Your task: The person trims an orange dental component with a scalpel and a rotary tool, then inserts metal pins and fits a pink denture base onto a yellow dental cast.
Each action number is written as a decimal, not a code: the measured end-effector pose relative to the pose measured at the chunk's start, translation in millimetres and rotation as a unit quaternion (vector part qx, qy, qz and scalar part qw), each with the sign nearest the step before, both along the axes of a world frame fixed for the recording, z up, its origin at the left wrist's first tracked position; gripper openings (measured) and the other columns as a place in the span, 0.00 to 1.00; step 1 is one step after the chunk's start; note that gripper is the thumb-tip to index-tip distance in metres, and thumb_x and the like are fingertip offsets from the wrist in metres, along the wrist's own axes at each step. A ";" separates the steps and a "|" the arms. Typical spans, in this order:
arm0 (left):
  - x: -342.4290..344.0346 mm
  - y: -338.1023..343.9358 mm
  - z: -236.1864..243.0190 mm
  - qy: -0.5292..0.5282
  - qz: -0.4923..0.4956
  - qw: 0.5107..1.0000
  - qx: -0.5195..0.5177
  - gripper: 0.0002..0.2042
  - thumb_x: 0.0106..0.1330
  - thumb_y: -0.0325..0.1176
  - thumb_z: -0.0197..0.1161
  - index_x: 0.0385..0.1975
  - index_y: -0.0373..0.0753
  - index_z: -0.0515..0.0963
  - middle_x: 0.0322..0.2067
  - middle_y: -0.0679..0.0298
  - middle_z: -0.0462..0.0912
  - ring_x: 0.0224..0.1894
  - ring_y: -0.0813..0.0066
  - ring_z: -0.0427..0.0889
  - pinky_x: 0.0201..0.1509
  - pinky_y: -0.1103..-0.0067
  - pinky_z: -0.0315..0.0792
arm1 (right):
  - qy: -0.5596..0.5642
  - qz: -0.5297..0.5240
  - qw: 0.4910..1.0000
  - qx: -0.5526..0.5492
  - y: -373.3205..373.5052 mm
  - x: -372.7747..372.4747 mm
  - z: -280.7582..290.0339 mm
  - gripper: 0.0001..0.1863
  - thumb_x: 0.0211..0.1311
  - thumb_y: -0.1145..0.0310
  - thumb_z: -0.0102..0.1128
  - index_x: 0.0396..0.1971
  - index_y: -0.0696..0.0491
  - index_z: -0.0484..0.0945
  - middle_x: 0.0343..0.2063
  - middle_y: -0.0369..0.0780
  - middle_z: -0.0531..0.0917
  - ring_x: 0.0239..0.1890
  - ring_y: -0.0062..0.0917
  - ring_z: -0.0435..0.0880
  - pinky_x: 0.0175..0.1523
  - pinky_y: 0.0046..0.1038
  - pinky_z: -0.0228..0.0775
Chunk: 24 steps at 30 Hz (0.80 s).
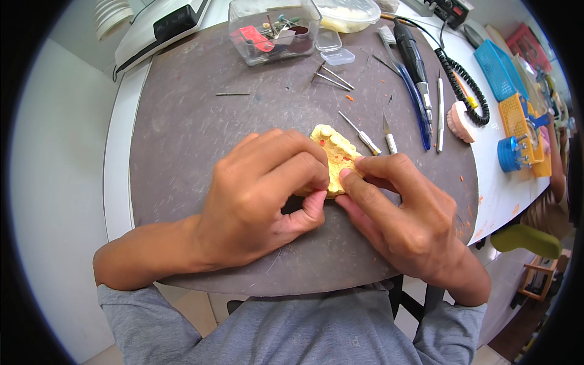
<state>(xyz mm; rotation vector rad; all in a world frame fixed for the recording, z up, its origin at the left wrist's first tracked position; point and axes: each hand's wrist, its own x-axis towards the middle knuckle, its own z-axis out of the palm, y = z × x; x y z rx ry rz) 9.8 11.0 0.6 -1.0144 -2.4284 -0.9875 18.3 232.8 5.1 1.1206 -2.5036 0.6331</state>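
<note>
A yellow dental model [336, 149] with small red patches is held between my two hands over the grey work mat. My left hand [264, 198] is closed at its left side, fingers curled onto it and hiding part of it; anything small between thumb and index is hidden. My right hand [410, 222] grips the model's right side, thumb on its face and fingers around the edge. Just beyond lie a metal-tipped hand tool [368, 142] and a craft knife [390, 140].
Along the back sit a clear box of bits [274, 52] and a lidded tub [344, 12]. A rotary handpiece [417, 67], blue tool [420, 115] and pink dental cast [460, 121] lie right, near blue and yellow baskets [499, 70]. Another person [541, 216] is at the far right.
</note>
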 end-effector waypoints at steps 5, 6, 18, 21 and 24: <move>-1.5 -2.7 -3.9 0.006 -0.008 1.000 0.020 0.12 0.44 0.18 0.73 0.28 0.35 0.79 0.34 0.60 0.83 0.29 0.70 0.81 0.31 0.76 0.74 | 0.006 0.008 1.000 -0.008 -1.3 -0.5 -0.4 0.16 0.48 0.76 0.76 0.39 0.60 0.85 0.37 0.43 0.82 0.33 0.29 0.87 0.38 0.26 0.83; -1.4 -2.4 -5.4 -0.003 -0.002 1.000 0.026 0.12 0.45 0.18 0.73 0.28 0.35 0.79 0.34 0.60 0.83 0.29 0.70 0.81 0.31 0.76 0.74 | 0.008 0.006 1.000 -0.003 -1.8 -0.5 -0.4 0.16 0.48 0.76 0.76 0.39 0.59 0.85 0.37 0.43 0.82 0.33 0.29 0.87 0.38 0.26 0.83; -6.5 -5.3 -4.4 0.025 -0.032 0.999 0.010 0.09 0.49 0.22 0.72 0.28 0.36 0.78 0.34 0.59 0.82 0.30 0.68 0.81 0.33 0.77 0.77 | 0.027 0.009 1.000 0.006 -2.7 -1.3 -1.2 0.16 0.48 0.74 0.72 0.39 0.59 0.84 0.37 0.42 0.80 0.33 0.27 0.86 0.36 0.24 0.81; -6.7 -6.0 -1.9 0.011 -0.027 0.999 0.021 0.08 0.50 0.21 0.71 0.27 0.36 0.78 0.35 0.60 0.82 0.31 0.70 0.81 0.35 0.77 0.76 | 0.053 0.017 0.998 0.000 -0.8 -4.0 -7.8 0.17 0.47 0.73 0.69 0.40 0.59 0.83 0.37 0.40 0.79 0.33 0.26 0.85 0.33 0.23 0.78; -8.3 -11.3 3.0 -0.045 0.008 0.997 0.065 0.06 0.53 0.21 0.69 0.27 0.36 0.77 0.35 0.61 0.82 0.34 0.74 0.80 0.40 0.79 0.74 | 0.014 0.002 1.000 -0.001 -4.7 -0.3 -0.7 0.15 0.49 0.75 0.76 0.39 0.59 0.85 0.37 0.43 0.82 0.33 0.29 0.87 0.38 0.26 0.83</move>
